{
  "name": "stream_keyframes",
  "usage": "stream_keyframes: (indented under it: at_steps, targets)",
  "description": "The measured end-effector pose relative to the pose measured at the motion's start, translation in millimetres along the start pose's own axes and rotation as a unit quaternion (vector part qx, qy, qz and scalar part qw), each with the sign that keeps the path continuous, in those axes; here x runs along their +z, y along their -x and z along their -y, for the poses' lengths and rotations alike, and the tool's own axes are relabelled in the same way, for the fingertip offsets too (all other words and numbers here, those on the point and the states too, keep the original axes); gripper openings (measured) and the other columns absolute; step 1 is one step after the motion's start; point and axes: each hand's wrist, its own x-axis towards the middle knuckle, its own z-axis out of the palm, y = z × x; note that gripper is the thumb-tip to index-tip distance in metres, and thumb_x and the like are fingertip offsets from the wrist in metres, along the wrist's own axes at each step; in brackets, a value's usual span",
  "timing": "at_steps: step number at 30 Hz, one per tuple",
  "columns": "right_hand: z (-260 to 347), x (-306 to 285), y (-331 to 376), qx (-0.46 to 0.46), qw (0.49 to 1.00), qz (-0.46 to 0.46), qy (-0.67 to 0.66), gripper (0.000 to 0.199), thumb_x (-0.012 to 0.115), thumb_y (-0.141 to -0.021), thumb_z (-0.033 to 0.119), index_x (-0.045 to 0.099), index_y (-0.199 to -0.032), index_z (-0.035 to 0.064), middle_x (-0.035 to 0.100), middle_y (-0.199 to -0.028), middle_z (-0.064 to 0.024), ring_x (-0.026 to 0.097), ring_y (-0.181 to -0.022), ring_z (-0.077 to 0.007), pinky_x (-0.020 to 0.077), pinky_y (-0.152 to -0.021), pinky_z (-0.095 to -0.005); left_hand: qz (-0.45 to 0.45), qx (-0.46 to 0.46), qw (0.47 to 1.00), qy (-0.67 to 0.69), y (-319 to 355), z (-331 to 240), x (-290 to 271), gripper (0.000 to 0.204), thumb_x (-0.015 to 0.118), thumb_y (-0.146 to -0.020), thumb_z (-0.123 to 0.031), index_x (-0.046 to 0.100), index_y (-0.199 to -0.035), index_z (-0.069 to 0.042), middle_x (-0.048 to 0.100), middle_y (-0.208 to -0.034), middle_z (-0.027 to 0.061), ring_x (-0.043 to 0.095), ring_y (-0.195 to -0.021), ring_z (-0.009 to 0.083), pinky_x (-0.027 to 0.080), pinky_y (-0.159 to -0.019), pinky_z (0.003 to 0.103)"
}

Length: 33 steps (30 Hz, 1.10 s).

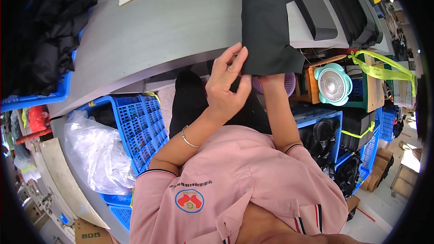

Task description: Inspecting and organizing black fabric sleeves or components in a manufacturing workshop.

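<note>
A long piece of black cloth point(266, 27) hangs over the front edge of the grey table, its near end toward my lap. At its left edge is my left hand point(228, 81), with the fingertips at the cloth, the thumb below them and a gap between. My right hand point(271, 79) goes under or into the cloth's lower end. Only the wrist and heel of that hand show, so its fingers are hidden. Whether the cloth is a tube or a folded sheet I cannot tell.
A flat black padded piece point(315, 11) and a stack of black pieces point(355, 13) lie at the right. Below them are a turquoise fan point(333, 84) and a purple basket point(290, 83). Blue crates point(142, 126) flank me; one has clear plastic point(99, 153). Black fabric point(40, 40) heaps far left.
</note>
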Motion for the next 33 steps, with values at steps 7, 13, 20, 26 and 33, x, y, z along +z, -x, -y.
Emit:
stream_keyframes:
  at_steps: [7,13,20,26,33]
  targets:
    - [11.8,-11.5,-21.1,-0.020,0.875,0.126,0.467,0.032,0.064,-0.093,0.009,0.058,-0.123,0.0008,0.067,-0.114,-0.0109,0.065,-0.101,-0.0253,0.0503,-0.095,-0.0362,-0.058,-0.230,0.971,0.042,9.3,50.0,-18.9,0.046,0.044,-0.092,0.008,0.061,-0.134,-0.003,0.067,-0.091,0.0011,0.055,-0.071,0.0038,0.053,-0.071,0.022]
    - [-10.5,9.1,-15.0,-0.279,0.532,0.119,0.791,0.018,0.061,-0.081,0.004,0.069,-0.097,-0.0004,0.068,-0.092,-0.0213,0.065,-0.091,-0.0417,0.0514,-0.083,-0.0468,-0.085,-0.363,0.896,0.240,23.5,68.9,0.1,0.048,0.043,-0.093,0.009,0.061,-0.135,-0.004,0.061,-0.082,-0.0031,0.056,-0.069,0.0046,0.057,-0.069,0.025]
    - [-16.8,21.4,7.4,-0.192,0.524,0.119,0.821,0.033,0.061,-0.081,0.008,0.064,-0.114,0.0039,0.063,-0.115,-0.0197,0.059,-0.110,-0.0409,0.0468,-0.092,-0.0519,-0.028,-0.449,0.826,0.341,27.6,72.2,12.5,0.014,0.052,-0.099,-0.003,0.063,-0.094,0.004,0.068,-0.092,0.0053,0.065,-0.077,0.0094,0.056,-0.070,0.026]
    - [-29.8,27.3,-8.1,-0.348,0.435,0.151,0.816,0.030,0.062,-0.083,0.015,0.067,-0.112,0.0071,0.064,-0.112,-0.0159,0.061,-0.107,-0.0372,0.0452,-0.094,-0.0525,-0.074,-0.472,0.807,0.348,20.2,87.9,19.2,0.011,0.053,-0.094,-0.002,0.064,-0.093,0.001,0.065,-0.085,0.0029,0.059,-0.069,0.0102,0.047,-0.061,0.027]
    - [-37.9,7.9,-15.9,-0.290,0.402,0.157,0.854,0.036,0.060,-0.085,0.016,0.064,-0.121,0.0161,0.064,-0.109,-0.0111,0.060,-0.109,-0.0352,0.0439,-0.092,-0.0538,-0.061,-0.318,0.945,0.042,23.6,68.2,-6.1,0.060,0.068,-0.088,-0.001,0.040,-0.141,0.000,0.061,-0.119,0.0083,0.058,-0.092,0.0119,0.049,-0.085,0.025]
